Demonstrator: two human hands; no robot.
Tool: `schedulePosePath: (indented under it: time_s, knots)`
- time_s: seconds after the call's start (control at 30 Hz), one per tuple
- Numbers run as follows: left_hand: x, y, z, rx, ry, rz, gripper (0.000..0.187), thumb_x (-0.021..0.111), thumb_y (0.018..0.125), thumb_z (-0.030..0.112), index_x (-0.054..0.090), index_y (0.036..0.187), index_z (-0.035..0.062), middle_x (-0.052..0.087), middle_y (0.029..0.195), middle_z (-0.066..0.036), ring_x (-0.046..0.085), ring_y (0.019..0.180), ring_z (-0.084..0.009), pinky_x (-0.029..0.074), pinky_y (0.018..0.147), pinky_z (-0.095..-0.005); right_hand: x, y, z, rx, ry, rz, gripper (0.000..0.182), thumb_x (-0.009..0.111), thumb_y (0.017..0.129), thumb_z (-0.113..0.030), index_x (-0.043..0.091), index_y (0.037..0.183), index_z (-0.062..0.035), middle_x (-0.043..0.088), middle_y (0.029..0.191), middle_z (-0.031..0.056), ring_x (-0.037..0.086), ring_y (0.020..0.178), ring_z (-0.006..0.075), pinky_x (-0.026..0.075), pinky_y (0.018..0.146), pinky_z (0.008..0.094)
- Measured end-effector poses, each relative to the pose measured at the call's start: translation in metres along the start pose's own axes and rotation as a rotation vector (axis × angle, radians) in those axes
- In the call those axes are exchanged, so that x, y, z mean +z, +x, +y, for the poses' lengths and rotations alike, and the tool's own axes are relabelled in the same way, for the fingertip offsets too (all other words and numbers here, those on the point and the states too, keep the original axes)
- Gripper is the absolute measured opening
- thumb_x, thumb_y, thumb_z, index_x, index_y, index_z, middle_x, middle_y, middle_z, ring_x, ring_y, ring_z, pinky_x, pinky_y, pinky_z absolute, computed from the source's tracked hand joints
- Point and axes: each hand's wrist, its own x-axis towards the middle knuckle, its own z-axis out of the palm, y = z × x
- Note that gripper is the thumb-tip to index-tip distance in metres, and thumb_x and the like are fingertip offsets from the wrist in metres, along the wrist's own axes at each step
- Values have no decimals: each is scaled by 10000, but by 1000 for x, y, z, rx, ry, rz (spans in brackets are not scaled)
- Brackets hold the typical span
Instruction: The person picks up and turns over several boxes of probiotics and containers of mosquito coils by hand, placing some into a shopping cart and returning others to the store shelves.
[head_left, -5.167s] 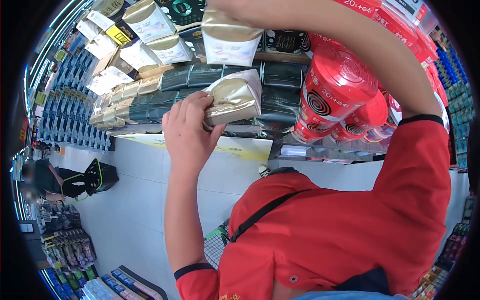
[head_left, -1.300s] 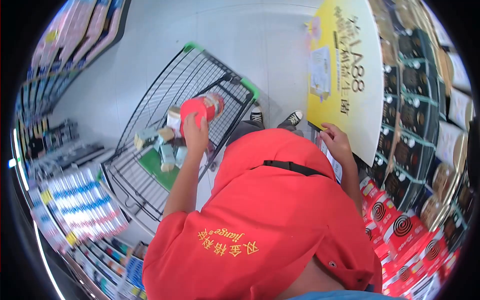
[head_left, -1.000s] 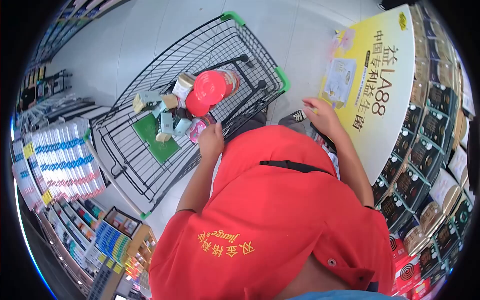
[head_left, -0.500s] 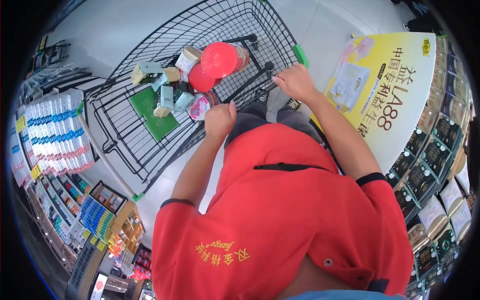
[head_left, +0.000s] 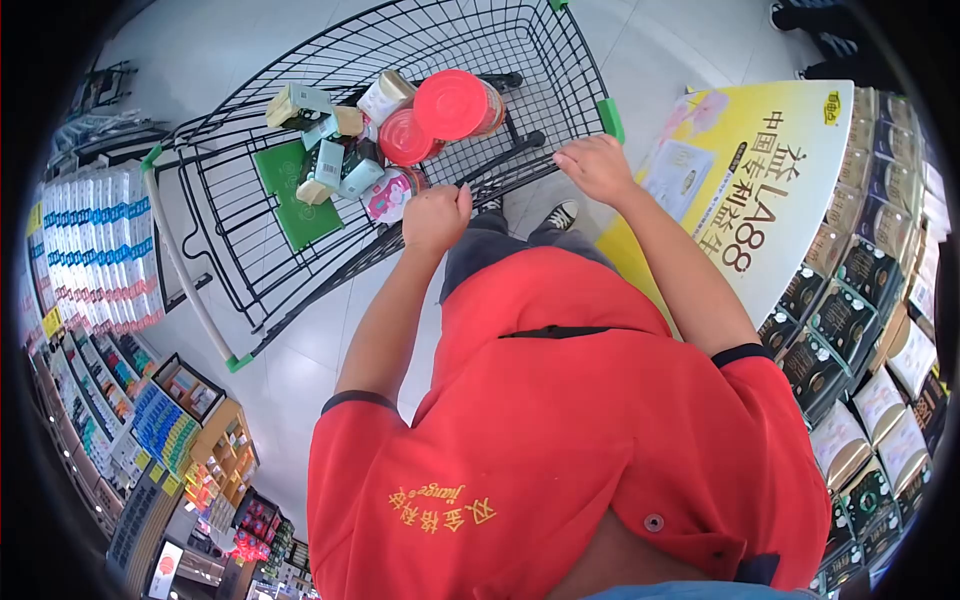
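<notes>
Both hands are on the near side rim of a black wire shopping cart (head_left: pixel 510 183). My left hand (head_left: pixel 436 217) is closed around the rim, beside a pink-and-white round tub (head_left: pixel 388 196) in the basket. My right hand (head_left: pixel 594 166) grips the same rim farther right, near a green corner piece (head_left: pixel 610 120). Inside the basket lie a large red-lidded jar (head_left: pixel 452 105), a smaller red-lidded container (head_left: pixel 405 138), a white-and-gold pack (head_left: pixel 386 97) and several small pale-green boxes (head_left: pixel 327 165). A green panel (head_left: pixel 290 210) lies at the handle end.
The cart's grey handle bar (head_left: pixel 188 275) is at the left. A yellow-and-white promotional sign (head_left: pixel 740 200) stands close to my right arm, with stacked dark boxes (head_left: pixel 868 270) behind it. Shelves of packaged goods (head_left: pixel 105 245) line the left. Another person's dark-clad legs (head_left: pixel 850 35) show at upper right.
The cart has turned slightly in view, its handle end shifting left and up. The sign has slid left and down. My feet have stepped, and both hands keep their hold.
</notes>
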Motion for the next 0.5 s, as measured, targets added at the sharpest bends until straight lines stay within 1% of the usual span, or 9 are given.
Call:
schedulePosePath:
  time_s: [0.03,0.1,0.13,0.2,0.33,0.47,0.5]
  knots:
    - [-2,0,2,-3,-1,12,384,568,905,315,633,648,37,630,657,-169,633,627,-373,496,579,-482,-2,-5,1,0,-11,17,347,477,963,-369,707,884,-122,693,923,50,616,980,249,368,946,420]
    - [-7,-2,8,-4,5,19,380,574,895,326,641,652,42,645,675,-159,642,640,-362,508,599,-472,-8,-13,0,-50,2,9,347,460,969,-379,703,972,-131,676,1027,25,578,1074,234,343,987,419]
    - [-10,-4,11,-18,11,2,375,581,886,337,649,656,48,660,693,-150,651,652,-351,521,619,-462,-11,-18,0,-49,-3,22,347,460,969,-379,703,972,-131,676,1027,25,578,1074,234,343,987,419]
    - [-16,-9,16,-13,15,-6,372,581,885,338,650,662,49,661,703,-151,652,666,-352,521,624,-460,-15,-29,-5,-17,11,-13,352,446,975,-381,698,995,-135,660,1073,13,547,1125,231,320,1016,417]
    - [-30,-14,25,-6,40,-30,367,580,885,346,653,681,49,660,722,-158,653,693,-359,521,638,-461,-18,-47,-13,19,13,20,356,440,977,-382,702,993,-141,662,1069,10,546,1125,230,320,1014,415]
    - [-40,-18,30,27,52,-40,370,580,887,350,654,690,45,663,730,-164,655,704,-363,518,644,-471,-23,-61,-22,39,29,49,366,445,973,-399,706,1018,-146,664,1101,5,547,1131,230,322,1012,412]
    - [-43,-19,30,3,55,-65,381,580,889,355,648,684,41,663,734,-167,656,709,-366,515,647,-478,-24,-64,-25,39,36,53,370,448,971,-404,707,1029,-146,663,1113,4,546,1134,230,323,1010,410]
